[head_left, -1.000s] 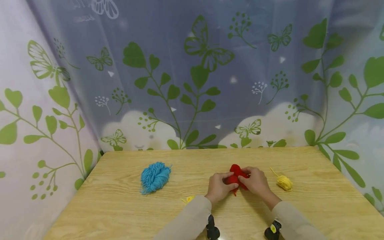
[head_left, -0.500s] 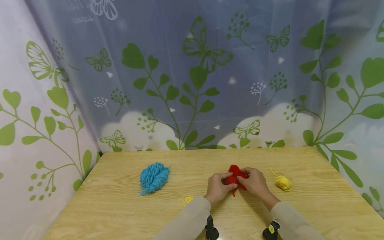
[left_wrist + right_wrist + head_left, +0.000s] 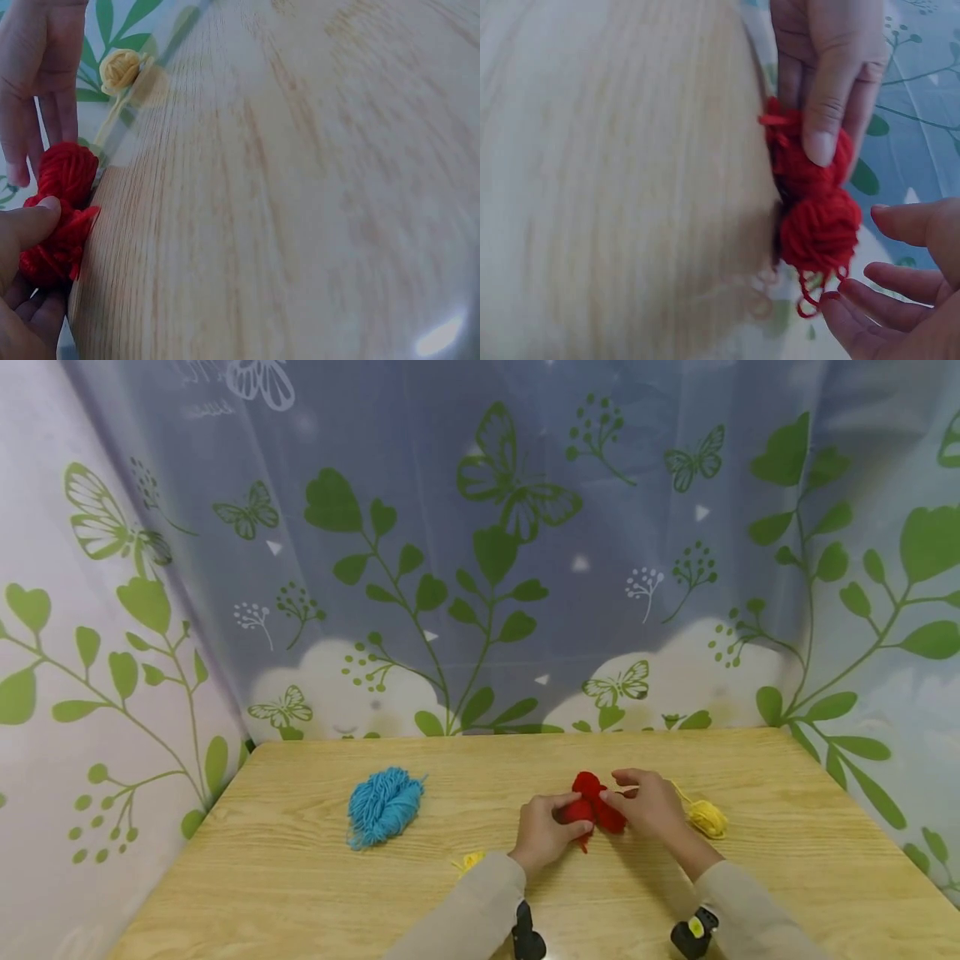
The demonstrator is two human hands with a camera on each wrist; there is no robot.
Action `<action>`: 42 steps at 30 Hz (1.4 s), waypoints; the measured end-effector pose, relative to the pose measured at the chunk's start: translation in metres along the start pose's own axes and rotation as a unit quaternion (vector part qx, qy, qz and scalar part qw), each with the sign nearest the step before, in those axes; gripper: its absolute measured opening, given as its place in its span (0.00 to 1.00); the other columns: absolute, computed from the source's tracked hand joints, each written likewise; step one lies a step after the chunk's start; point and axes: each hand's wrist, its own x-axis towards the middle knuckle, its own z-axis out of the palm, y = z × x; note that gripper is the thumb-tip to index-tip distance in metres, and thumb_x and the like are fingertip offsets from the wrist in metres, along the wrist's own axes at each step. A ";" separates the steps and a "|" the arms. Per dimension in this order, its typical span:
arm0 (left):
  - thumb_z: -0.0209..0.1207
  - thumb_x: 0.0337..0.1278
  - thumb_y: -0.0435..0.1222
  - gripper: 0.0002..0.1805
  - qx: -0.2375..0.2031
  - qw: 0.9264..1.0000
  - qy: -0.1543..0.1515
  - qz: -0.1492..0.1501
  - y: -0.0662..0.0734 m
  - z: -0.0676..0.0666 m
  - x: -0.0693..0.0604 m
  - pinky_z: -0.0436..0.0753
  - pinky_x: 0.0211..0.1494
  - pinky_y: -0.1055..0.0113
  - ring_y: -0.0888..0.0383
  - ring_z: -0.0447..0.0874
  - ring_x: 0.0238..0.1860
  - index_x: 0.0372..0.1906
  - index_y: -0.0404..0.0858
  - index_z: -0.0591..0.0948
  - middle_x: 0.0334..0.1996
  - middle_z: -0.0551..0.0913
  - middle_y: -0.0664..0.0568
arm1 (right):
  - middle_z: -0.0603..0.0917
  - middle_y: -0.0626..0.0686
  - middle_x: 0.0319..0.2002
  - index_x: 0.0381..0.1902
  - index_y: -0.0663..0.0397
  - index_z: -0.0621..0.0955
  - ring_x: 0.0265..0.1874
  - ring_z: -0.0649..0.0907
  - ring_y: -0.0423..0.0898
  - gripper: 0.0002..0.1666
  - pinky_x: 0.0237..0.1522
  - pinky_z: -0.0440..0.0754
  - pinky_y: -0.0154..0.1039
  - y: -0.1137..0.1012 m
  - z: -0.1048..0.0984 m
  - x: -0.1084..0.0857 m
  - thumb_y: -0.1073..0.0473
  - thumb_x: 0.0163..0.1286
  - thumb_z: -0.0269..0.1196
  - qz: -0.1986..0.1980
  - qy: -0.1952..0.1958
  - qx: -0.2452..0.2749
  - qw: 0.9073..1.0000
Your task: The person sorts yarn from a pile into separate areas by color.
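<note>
Red yarn lies bunched in several rounded lumps on the right half of the table. My left hand grips its left side, the thumb pressing on the strands in the left wrist view. On the yarn's right side is my right hand, with fingers spread and relaxed. In the right wrist view these fingers stand beside loose red loops at the end of the red yarn; I cannot tell whether a fingertip touches them. Part of the bundle is hidden behind my left fingers.
A small yellow yarn ball with a loose tail lies just right of my right hand. Blue yarn sits at the left of the wooden table. Another yellow yarn piece is partly covered by my left sleeve. A printed curtain hangs behind.
My right hand has loosened from the red yarn and shifted slightly right, its fingers spreading and exposing more of the yarn's right lump. My left hand keeps its hold.
</note>
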 end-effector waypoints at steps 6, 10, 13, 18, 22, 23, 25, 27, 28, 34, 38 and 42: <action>0.72 0.45 0.35 0.23 -0.003 1.000 0.001 0.000 -0.001 0.000 0.000 0.80 0.55 0.62 0.51 0.82 0.52 0.51 0.39 0.85 0.49 0.85 0.48 | 0.79 0.70 0.54 0.60 0.70 0.74 0.48 0.81 0.65 0.31 0.41 0.84 0.51 0.006 -0.018 -0.004 0.54 0.66 0.65 0.000 0.009 -0.001 1.000; 0.73 0.44 0.35 0.23 -0.004 1.000 0.004 0.003 -0.001 0.000 0.000 0.80 0.55 0.63 0.52 0.81 0.53 0.51 0.39 0.85 0.49 0.85 0.48 | 0.79 0.70 0.53 0.60 0.70 0.74 0.48 0.81 0.66 0.32 0.41 0.84 0.52 0.013 -0.029 -0.006 0.53 0.66 0.65 -0.009 0.025 -0.013 1.000; 0.73 0.43 0.36 0.23 -0.003 1.000 0.006 0.002 -0.001 0.001 -0.001 0.80 0.55 0.63 0.52 0.81 0.53 0.51 0.40 0.85 0.49 0.85 0.48 | 0.79 0.70 0.52 0.59 0.71 0.74 0.48 0.81 0.66 0.33 0.42 0.83 0.54 0.020 -0.037 -0.009 0.51 0.66 0.64 -0.014 0.036 -0.028 0.999; 0.73 0.44 0.36 0.24 -0.007 1.000 0.002 -0.007 -0.001 0.002 -0.001 0.79 0.57 0.62 0.52 0.80 0.55 0.51 0.41 0.85 0.50 0.84 0.49 | 0.79 0.71 0.52 0.59 0.72 0.73 0.48 0.80 0.67 0.33 0.44 0.81 0.58 0.033 -0.051 -0.017 0.50 0.67 0.63 -0.017 0.048 -0.052 0.997; 0.73 0.44 0.36 0.24 -0.007 1.000 0.003 -0.007 0.000 0.001 0.000 0.79 0.58 0.62 0.52 0.80 0.55 0.52 0.41 0.85 0.51 0.84 0.49 | 0.78 0.72 0.53 0.59 0.73 0.73 0.49 0.79 0.68 0.33 0.44 0.80 0.60 0.045 -0.059 -0.024 0.50 0.68 0.63 -0.019 0.052 -0.063 0.996; 0.73 0.44 0.36 0.24 -0.006 1.000 0.003 -0.005 0.000 0.001 0.000 0.79 0.57 0.62 0.52 0.80 0.55 0.52 0.41 0.85 0.50 0.84 0.49 | 0.78 0.72 0.53 0.59 0.73 0.73 0.50 0.78 0.69 0.33 0.44 0.80 0.60 0.048 -0.061 -0.026 0.51 0.68 0.63 -0.020 0.051 -0.065 0.996; 0.73 0.44 0.36 0.24 -0.004 1.000 0.003 -0.005 0.000 0.000 0.000 0.79 0.57 0.62 0.52 0.80 0.55 0.52 0.41 0.85 0.50 0.84 0.49 | 0.77 0.73 0.53 0.59 0.73 0.72 0.50 0.77 0.71 0.33 0.43 0.80 0.61 0.055 -0.064 -0.029 0.52 0.68 0.63 -0.019 0.049 -0.070 0.996; 0.73 0.44 0.36 0.24 -0.004 1.000 0.002 -0.004 -0.001 0.000 -0.001 0.79 0.56 0.62 0.52 0.80 0.55 0.52 0.41 0.85 0.50 0.84 0.49 | 0.76 0.74 0.54 0.59 0.74 0.72 0.50 0.76 0.72 0.33 0.43 0.80 0.61 0.060 -0.066 -0.031 0.52 0.68 0.63 -0.018 0.043 -0.073 0.996; 0.73 0.44 0.36 0.24 -0.005 1.000 0.002 -0.005 -0.001 0.000 -0.001 0.79 0.56 0.62 0.52 0.80 0.55 0.52 0.41 0.85 0.50 0.84 0.49 | 0.76 0.74 0.55 0.59 0.74 0.72 0.51 0.76 0.73 0.33 0.43 0.80 0.61 0.063 -0.067 -0.032 0.52 0.68 0.63 -0.016 0.040 -0.074 0.996; 0.73 0.44 0.36 0.24 -0.004 1.000 0.004 -0.002 0.000 0.000 -0.002 0.79 0.56 0.62 0.51 0.80 0.54 0.51 0.40 0.85 0.50 0.84 0.48 | 0.75 0.74 0.56 0.59 0.75 0.72 0.51 0.77 0.71 0.35 0.44 0.80 0.60 0.077 -0.067 -0.037 0.51 0.67 0.64 0.007 0.023 -0.077 0.997; 0.73 0.43 0.36 0.23 -0.004 1.000 0.005 -0.002 0.001 0.000 -0.002 0.79 0.56 0.62 0.51 0.80 0.54 0.51 0.40 0.85 0.50 0.85 0.49 | 0.77 0.73 0.53 0.57 0.75 0.73 0.48 0.79 0.69 0.34 0.44 0.80 0.59 0.085 -0.066 -0.038 0.52 0.65 0.65 0.012 0.020 -0.078 0.997; 0.73 0.44 0.36 0.23 -0.009 1.000 0.003 -0.008 0.001 0.000 -0.001 0.79 0.57 0.62 0.51 0.80 0.55 0.51 0.41 0.85 0.50 0.84 0.49 | 0.80 0.73 0.49 0.56 0.75 0.75 0.44 0.82 0.65 0.33 0.42 0.81 0.57 0.090 -0.066 -0.037 0.52 0.64 0.66 0.009 0.017 -0.076 0.997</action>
